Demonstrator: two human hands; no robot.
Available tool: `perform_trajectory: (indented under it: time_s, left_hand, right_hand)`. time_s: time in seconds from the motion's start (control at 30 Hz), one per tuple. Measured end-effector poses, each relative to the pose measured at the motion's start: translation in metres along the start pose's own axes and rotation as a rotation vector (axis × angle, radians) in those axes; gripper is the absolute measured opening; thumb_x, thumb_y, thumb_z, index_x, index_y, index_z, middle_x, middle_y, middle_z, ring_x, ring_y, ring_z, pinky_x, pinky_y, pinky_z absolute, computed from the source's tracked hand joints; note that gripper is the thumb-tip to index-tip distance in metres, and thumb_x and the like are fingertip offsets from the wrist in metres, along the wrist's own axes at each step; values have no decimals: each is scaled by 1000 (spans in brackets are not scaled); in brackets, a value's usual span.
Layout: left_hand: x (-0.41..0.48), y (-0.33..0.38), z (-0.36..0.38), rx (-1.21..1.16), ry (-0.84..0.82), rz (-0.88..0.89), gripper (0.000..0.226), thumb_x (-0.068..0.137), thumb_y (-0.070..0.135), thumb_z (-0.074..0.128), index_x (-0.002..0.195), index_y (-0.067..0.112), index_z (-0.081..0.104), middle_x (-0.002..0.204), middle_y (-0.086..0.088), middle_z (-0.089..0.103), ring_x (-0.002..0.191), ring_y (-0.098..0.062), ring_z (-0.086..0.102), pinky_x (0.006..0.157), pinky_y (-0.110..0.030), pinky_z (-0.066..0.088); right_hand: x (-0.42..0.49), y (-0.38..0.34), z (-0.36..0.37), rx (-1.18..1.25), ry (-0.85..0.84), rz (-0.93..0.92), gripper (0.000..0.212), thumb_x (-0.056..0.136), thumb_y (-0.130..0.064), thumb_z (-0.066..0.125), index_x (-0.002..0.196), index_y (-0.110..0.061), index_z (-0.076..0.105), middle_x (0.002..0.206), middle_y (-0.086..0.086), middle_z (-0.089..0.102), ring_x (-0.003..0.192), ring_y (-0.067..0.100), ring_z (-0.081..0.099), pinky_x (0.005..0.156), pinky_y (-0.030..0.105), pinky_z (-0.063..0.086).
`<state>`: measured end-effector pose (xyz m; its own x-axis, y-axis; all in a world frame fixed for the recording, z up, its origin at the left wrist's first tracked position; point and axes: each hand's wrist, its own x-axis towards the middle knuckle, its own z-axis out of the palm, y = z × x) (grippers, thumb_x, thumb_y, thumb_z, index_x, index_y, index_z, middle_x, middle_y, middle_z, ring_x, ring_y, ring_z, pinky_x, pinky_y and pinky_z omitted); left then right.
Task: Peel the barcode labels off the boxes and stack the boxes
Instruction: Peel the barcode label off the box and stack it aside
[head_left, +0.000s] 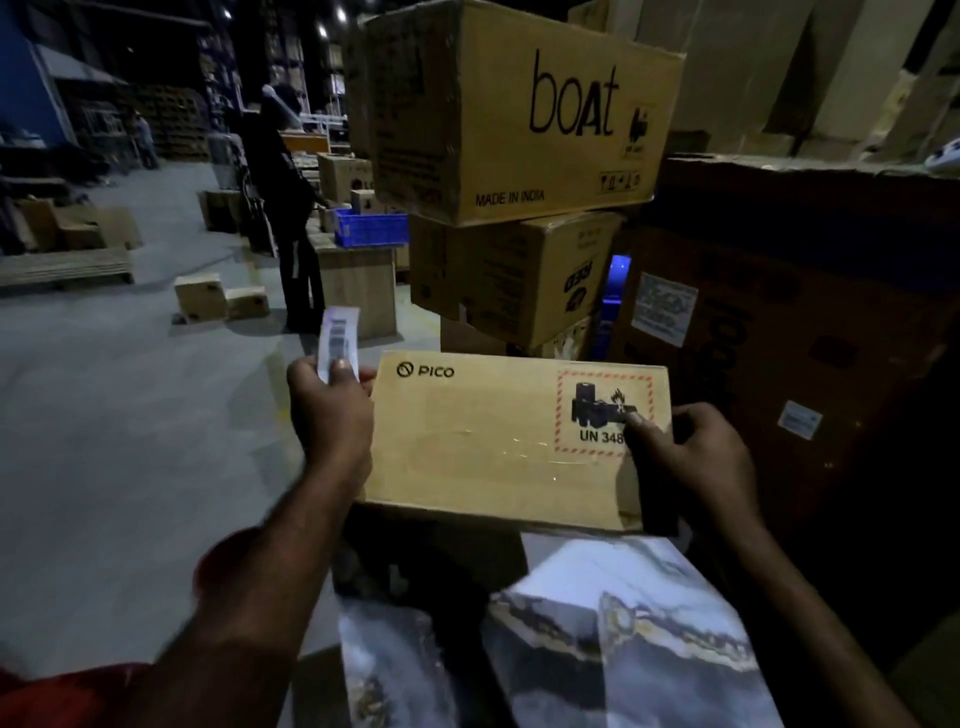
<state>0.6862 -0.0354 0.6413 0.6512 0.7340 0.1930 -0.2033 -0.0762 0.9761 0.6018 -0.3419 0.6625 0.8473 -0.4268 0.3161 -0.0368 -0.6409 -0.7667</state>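
A flat brown PICO box (488, 441) with a red-hatched UN hazard mark lies in front of me, top face up. My left hand (330, 410) is at its left edge and pinches a white barcode label (338, 340), which stands up free of the box. My right hand (691, 452) grips the box's right end, thumb on the hazard mark. Behind the box rises a stack of cardboard boxes, a boat box (519, 114) on top and another carton (514, 275) under it.
Large dark cartons (779, 338) with white labels fill the right. Below the PICO box lie crumpled grey plastic bags (613, 639). A person (291, 208) stands at a table with a blue crate (370, 227). Small boxes (218, 299) and pallets sit on the grey floor left.
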Motion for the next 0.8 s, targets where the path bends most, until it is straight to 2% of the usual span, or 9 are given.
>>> perform_trajectory:
  time_s: [0.1, 0.2, 0.33, 0.43, 0.57, 0.63, 0.7, 0.77, 0.8]
  left_hand:
    - [25, 17, 12, -13, 18, 47, 23, 97, 29, 48, 112, 12, 51, 91, -5, 71, 79, -23, 72, 73, -42, 60]
    - [49, 17, 19, 102, 29, 82, 22, 99, 26, 48, 113, 9, 52, 78, 8, 65, 76, -18, 67, 72, -35, 55]
    - [80, -18, 18, 155, -10, -21, 18, 93, 31, 50, 104, 18, 53, 92, -5, 72, 87, -26, 69, 81, -43, 58]
    - [95, -39, 13, 122, -7, -106, 14, 93, 29, 48, 103, 21, 55, 95, -8, 72, 90, -28, 70, 75, -37, 53]
    - [110, -44, 11, 60, -35, -152, 11, 98, 23, 45, 104, 18, 53, 83, -4, 69, 79, -23, 66, 67, -31, 48]
    - [116, -49, 10, 11, -60, -177, 15, 100, 23, 44, 108, 15, 54, 83, -5, 70, 78, -23, 65, 70, -33, 50]
    - [123, -54, 6, -52, -81, -216, 21, 99, 23, 44, 111, 10, 55, 82, -5, 71, 75, -23, 63, 66, -34, 47]
    - [128, -57, 0, -115, -99, -276, 25, 100, 23, 43, 115, 7, 56, 82, -3, 70, 68, -20, 60, 59, -30, 41]
    - [128, -56, -2, -152, -125, -307, 24, 101, 22, 41, 116, 9, 55, 83, -1, 68, 70, -18, 60, 62, -30, 40]
  right_hand:
    - [15, 4, 27, 92, 2, -27, 21, 86, -34, 72, 92, -21, 55, 89, -1, 62, 78, 16, 60, 55, 25, 40]
    - [19, 10, 70, 216, -54, -19, 16, 88, -24, 70, 94, -21, 55, 96, -2, 63, 84, 12, 61, 57, 18, 43]
    - [14, 25, 124, 223, -137, -16, 18, 86, -23, 71, 99, -20, 59, 105, -1, 62, 93, 15, 63, 71, 29, 53]
    - [12, 23, 141, 217, -121, -24, 20, 87, -26, 71, 101, -21, 58, 104, -4, 59, 91, 14, 61, 73, 34, 55]
    - [6, 5, 151, 210, -104, -72, 22, 87, -30, 70, 102, -24, 56, 100, -5, 60, 87, 12, 60, 70, 33, 54]
    - [-9, -6, 160, 195, -113, -82, 24, 86, -30, 71, 101, -26, 52, 97, -8, 58, 85, 10, 57, 66, 27, 48]
    - [-27, -15, 176, 168, -118, -98, 25, 85, -29, 72, 97, -26, 49, 93, -8, 57, 81, 11, 56, 64, 27, 45]
    - [-39, -22, 193, 185, -132, -46, 27, 83, -27, 72, 94, -27, 47, 90, -7, 59, 78, 12, 58, 63, 29, 47]
    - [-40, -26, 202, 210, -140, 10, 26, 83, -24, 71, 94, -27, 47, 90, -5, 61, 78, 14, 59, 62, 29, 46]
